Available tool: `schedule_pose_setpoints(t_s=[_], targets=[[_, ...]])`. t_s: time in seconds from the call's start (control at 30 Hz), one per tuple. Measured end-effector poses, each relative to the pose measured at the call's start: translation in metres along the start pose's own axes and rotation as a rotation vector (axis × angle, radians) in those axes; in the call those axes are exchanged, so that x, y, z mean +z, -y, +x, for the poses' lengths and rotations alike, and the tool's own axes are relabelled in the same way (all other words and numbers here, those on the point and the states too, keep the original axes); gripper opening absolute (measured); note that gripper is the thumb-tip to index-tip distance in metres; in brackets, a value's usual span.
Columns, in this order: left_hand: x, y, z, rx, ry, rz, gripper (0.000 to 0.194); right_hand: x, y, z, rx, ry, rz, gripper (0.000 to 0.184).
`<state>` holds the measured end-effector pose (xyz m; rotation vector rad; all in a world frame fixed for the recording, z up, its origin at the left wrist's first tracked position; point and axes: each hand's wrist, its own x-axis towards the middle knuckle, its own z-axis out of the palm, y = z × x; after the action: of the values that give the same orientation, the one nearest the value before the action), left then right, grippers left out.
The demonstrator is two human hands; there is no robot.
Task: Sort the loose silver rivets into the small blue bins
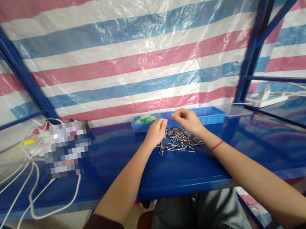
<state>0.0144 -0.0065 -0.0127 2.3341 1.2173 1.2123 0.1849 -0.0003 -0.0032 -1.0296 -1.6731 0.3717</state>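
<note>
Fingertips pinched closed, any contents too small to discern, the left hand (157,132) and right hand (189,121) hover beyond variously angled blind rivets (181,139).

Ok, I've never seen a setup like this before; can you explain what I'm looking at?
There is no machine here: a person works with bare hands, and the single picture comes from a camera worn on their head, looking forward and down. On the blue table lies a loose heap of slim metal pieces. Behind it stands a long blue tray with something green at its left end. The left hand and right hand are raised close together, fingers pinched; anything held is too small to identify.
</note>
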Motion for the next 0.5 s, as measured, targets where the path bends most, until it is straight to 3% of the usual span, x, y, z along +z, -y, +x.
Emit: schedule_pose_setpoints(t_s=[0.13, 0.33, 0.5], targets=[[-0.001, 0.005, -0.001, 0.015, 0.041, 0.086, 0.026, -0.008, -0.015, 0.011, 0.003, -0.234, -0.143, 0.023], [-0.002, 0.006, -0.004, 0.037, 0.239, 0.209, 0.026, -0.012, -0.037, 0.014, -0.059, -0.100, -0.528, 0.022], [-0.003, 0.003, -0.007, 0.053, 0.281, 0.367, 0.020, -0.009, -0.021, 0.008, -0.094, -0.062, -0.476, 0.020]])
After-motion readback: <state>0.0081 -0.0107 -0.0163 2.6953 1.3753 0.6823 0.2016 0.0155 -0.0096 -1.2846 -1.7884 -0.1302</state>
